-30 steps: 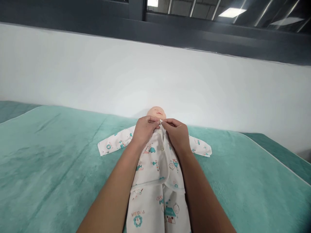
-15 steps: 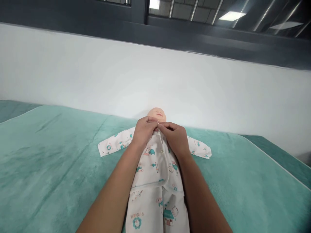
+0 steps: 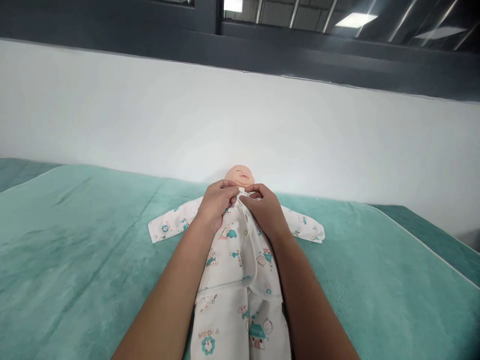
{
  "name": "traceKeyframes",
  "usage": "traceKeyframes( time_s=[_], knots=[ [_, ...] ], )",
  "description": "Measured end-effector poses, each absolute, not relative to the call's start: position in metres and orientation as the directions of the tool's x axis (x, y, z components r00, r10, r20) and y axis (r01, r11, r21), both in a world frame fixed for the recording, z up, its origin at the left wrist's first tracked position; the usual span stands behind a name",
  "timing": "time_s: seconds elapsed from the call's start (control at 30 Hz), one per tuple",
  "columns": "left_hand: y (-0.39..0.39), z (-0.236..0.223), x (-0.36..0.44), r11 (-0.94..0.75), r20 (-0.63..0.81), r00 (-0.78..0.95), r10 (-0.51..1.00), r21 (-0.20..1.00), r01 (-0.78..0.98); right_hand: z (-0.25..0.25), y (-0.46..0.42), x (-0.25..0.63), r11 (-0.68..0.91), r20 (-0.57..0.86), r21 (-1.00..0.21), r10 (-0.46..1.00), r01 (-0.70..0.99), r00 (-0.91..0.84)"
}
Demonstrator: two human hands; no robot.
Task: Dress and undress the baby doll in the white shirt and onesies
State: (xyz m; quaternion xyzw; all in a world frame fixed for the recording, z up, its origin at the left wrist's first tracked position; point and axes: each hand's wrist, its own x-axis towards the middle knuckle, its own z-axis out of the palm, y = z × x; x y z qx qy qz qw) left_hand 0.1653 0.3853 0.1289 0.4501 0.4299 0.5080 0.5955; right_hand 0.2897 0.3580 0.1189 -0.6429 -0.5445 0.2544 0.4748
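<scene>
Where the collar [image 3: 241,190] lies, in the head view: at the far end of the printed white top [image 3: 232,255], just near of the doll's head [image 3: 240,175], between your left hand [image 3: 217,202] and right hand [image 3: 267,207].
Left hand: curled, thumb and finger apparently pinching the collar's left edge; should that pinch slip, the edge could drop out of line.
Right hand: thumb and index finger slightly parted at the collar's right side; I cannot tell whether cloth sits between them, and a loose hold could let that side slide away.
Pale round fastener [image 3: 246,232]: nearer to you, on the top's front; if you tug one side harder, the overlap might skew and the neck sit crooked.
Sleeves: the left sleeve [image 3: 174,220] and right sleeve [image 3: 303,222] spread over the green cover [image 3: 93,280]; a sharp sideways pull would likely drag the doll with you.
Chin: close beyond your fingertips, so a push to the far side could knock it.
</scene>
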Motion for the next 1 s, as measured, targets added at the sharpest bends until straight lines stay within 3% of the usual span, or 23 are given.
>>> traceKeyframes(
  time_s=[0.17, 0.33, 0.43, 0.6, 0.73, 0.9, 1.0],
  knots=[
    [0.386, 0.127, 0.168, 0.028, -0.018, 0.075, 0.997, 0.989, -0.147, 0.114, 0.360, 0.293, 0.078, 0.206, -0.904, 0.941, 0.420, 0.267],
    [0.385, 0.119, 0.163, -0.169, 0.174, -0.024, 0.984, 0.977, 0.127, 0.114, 0.354, 0.294, 0.134, 0.227, -0.951, 0.916, 0.279, 0.332],
    [0.371, 0.121, 0.154, -0.180, 0.172, 0.057, 0.983, 0.964, 0.197, 0.120, 0.337, 0.287, 0.095, 0.246, -0.911, 0.907, 0.401, 0.343],
    [0.340, 0.132, 0.146, -0.161, 0.128, 0.198, 0.972, 0.974, 0.159, 0.127, 0.302, 0.268, 0.028, 0.268, -0.720, 0.933, 0.694, 0.240],
    [0.331, 0.132, 0.138, -0.118, 0.090, 0.265, 0.960, 0.989, 0.090, 0.127, 0.290, 0.266, -0.001, 0.254, -0.650, 0.942, 0.760, 0.219],
    [0.336, 0.125, 0.126, -0.066, 0.033, 0.387, 0.922, 0.995, 0.073, 0.126, 0.294, 0.279, 0.053, 0.251, -0.724, 0.949, 0.688, 0.192],
    [0.339, 0.127, 0.128, -0.066, 0.027, 0.346, 0.938, 0.993, 0.100, 0.123, 0.298, 0.288, 0.061, 0.189, -0.867, 0.959, 0.495, 0.212]
  ],
)
